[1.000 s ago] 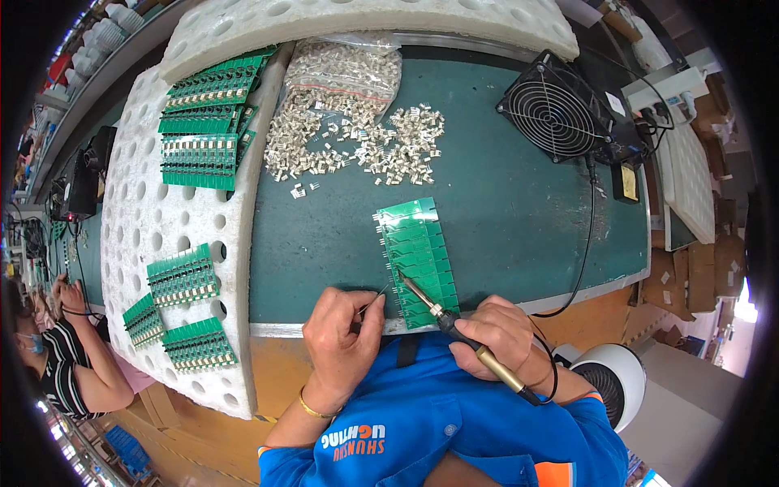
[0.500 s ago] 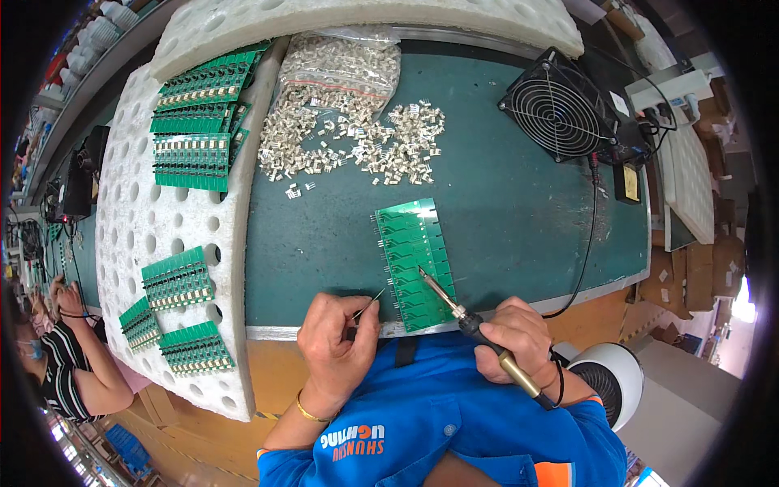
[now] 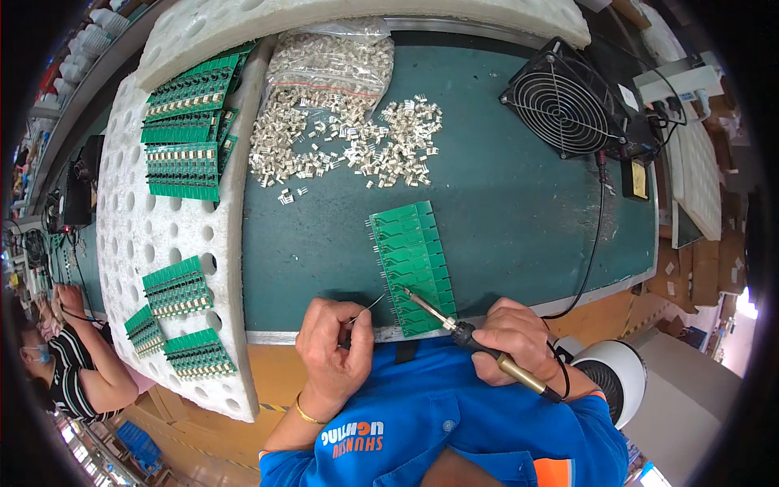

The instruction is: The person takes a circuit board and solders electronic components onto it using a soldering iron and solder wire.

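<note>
Your right hand grips the soldering iron, its tip shifted left over the green circuit board at the bench's near edge. Your left hand pinches thin wire, apparently within working reach.

From my remote seat I see a green circuit board traced with darker lines on a deep teal table. The soldering iron is two-toned — black and brassy gold. I see white foam dotted with holes, creamy connectors, and a blue shirt — orange-accented.
</note>
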Demonstrator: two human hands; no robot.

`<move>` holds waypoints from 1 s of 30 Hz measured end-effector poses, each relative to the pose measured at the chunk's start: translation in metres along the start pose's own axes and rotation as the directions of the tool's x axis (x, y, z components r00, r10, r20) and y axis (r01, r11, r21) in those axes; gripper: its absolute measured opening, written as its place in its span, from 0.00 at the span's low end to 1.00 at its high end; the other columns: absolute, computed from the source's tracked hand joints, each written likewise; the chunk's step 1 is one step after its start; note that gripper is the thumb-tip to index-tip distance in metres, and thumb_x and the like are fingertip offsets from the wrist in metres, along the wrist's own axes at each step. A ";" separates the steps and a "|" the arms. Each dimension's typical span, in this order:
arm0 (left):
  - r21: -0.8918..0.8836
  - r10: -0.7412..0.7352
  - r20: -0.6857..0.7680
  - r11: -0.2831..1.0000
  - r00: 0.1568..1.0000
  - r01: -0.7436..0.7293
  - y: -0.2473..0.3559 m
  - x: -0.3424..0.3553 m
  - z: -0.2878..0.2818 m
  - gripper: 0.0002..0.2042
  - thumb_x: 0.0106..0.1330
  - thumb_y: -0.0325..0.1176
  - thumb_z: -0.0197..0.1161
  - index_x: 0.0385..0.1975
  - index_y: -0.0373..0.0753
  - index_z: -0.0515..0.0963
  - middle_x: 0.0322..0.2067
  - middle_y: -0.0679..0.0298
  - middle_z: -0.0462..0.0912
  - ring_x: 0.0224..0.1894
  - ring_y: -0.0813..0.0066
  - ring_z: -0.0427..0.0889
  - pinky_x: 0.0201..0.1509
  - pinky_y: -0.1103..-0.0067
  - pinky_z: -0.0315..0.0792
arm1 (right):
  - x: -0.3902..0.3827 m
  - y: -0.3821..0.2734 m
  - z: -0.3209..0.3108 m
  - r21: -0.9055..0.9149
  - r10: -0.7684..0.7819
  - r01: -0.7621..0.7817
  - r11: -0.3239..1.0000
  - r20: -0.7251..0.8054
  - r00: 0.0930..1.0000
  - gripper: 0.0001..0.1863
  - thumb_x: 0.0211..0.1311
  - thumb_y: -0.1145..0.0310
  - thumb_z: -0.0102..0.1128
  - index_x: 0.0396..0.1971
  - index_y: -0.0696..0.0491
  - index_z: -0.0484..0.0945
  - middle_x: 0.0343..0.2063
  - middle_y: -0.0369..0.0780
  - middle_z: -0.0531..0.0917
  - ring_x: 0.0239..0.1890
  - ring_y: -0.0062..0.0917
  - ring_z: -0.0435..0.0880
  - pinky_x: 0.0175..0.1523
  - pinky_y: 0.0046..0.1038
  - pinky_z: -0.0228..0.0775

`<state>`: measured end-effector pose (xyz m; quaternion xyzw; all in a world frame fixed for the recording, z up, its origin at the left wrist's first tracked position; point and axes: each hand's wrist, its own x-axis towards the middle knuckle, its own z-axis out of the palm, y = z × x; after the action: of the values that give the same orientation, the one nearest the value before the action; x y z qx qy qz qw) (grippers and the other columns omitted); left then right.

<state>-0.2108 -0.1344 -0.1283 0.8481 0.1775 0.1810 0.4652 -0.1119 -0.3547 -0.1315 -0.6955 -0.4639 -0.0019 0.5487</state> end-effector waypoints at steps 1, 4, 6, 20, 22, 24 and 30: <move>-0.001 0.001 -0.004 1.000 1.000 -0.001 0.000 0.000 0.001 0.04 0.60 0.23 0.64 0.26 0.35 0.75 0.22 0.64 0.70 0.20 0.78 0.67 0.22 0.82 0.60 | 0.000 0.000 0.001 0.009 0.003 -0.003 1.000 0.011 1.000 0.16 0.54 0.71 0.70 0.40 0.59 0.76 0.20 0.39 0.78 0.18 0.28 0.78 0.24 0.28 0.68; 0.009 0.045 0.008 0.999 0.999 -0.046 -0.002 0.002 0.000 0.04 0.57 0.19 0.65 0.27 0.34 0.77 0.23 0.62 0.73 0.17 0.79 0.69 0.19 0.81 0.62 | 0.000 0.002 0.003 0.018 0.005 -0.006 1.000 0.020 1.000 0.16 0.53 0.71 0.70 0.39 0.58 0.76 0.19 0.38 0.78 0.18 0.28 0.78 0.24 0.28 0.68; 0.020 0.045 0.010 0.999 0.999 -0.045 -0.002 0.003 0.000 0.04 0.56 0.19 0.65 0.26 0.34 0.77 0.23 0.62 0.73 0.17 0.78 0.69 0.19 0.81 0.62 | -0.001 0.002 0.005 0.017 0.003 -0.004 1.000 0.020 1.000 0.16 0.52 0.72 0.70 0.39 0.58 0.76 0.19 0.38 0.78 0.18 0.28 0.78 0.24 0.28 0.68; 0.007 0.053 -0.011 0.999 0.999 -0.053 -0.003 0.002 0.002 0.04 0.55 0.20 0.66 0.25 0.35 0.78 0.22 0.62 0.73 0.16 0.77 0.69 0.19 0.80 0.63 | -0.001 0.000 0.012 -0.057 0.003 -0.002 0.998 0.021 1.000 0.18 0.49 0.72 0.72 0.39 0.58 0.76 0.18 0.38 0.77 0.17 0.28 0.77 0.25 0.28 0.70; 0.005 0.047 -0.009 0.999 0.999 -0.047 -0.005 0.001 0.002 0.04 0.55 0.20 0.66 0.25 0.35 0.78 0.21 0.62 0.73 0.16 0.77 0.69 0.19 0.80 0.63 | 0.001 -0.002 0.012 -0.074 -0.017 0.019 0.997 0.035 0.999 0.17 0.48 0.72 0.72 0.38 0.58 0.77 0.17 0.38 0.77 0.17 0.28 0.77 0.25 0.27 0.69; 0.000 0.049 -0.009 0.999 0.999 -0.049 -0.005 0.002 0.002 0.04 0.55 0.20 0.66 0.25 0.35 0.78 0.21 0.62 0.73 0.16 0.77 0.69 0.19 0.80 0.63 | 0.002 -0.003 0.012 -0.094 -0.035 0.039 0.995 0.048 0.998 0.17 0.48 0.72 0.73 0.37 0.58 0.77 0.17 0.38 0.77 0.17 0.28 0.77 0.25 0.27 0.69; -0.009 0.042 -0.020 0.999 0.999 -0.043 -0.006 0.001 0.003 0.04 0.55 0.20 0.67 0.25 0.35 0.78 0.21 0.62 0.73 0.16 0.77 0.69 0.19 0.80 0.63 | 0.002 -0.005 0.014 -0.144 -0.065 0.075 0.987 0.074 0.995 0.15 0.46 0.72 0.74 0.33 0.59 0.78 0.17 0.38 0.77 0.17 0.27 0.77 0.24 0.25 0.68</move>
<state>-0.2098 -0.1332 -0.1344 0.8476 0.1632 0.2002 0.4635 -0.1213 -0.3431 -0.1318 -0.7169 -0.5053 -0.0315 0.4792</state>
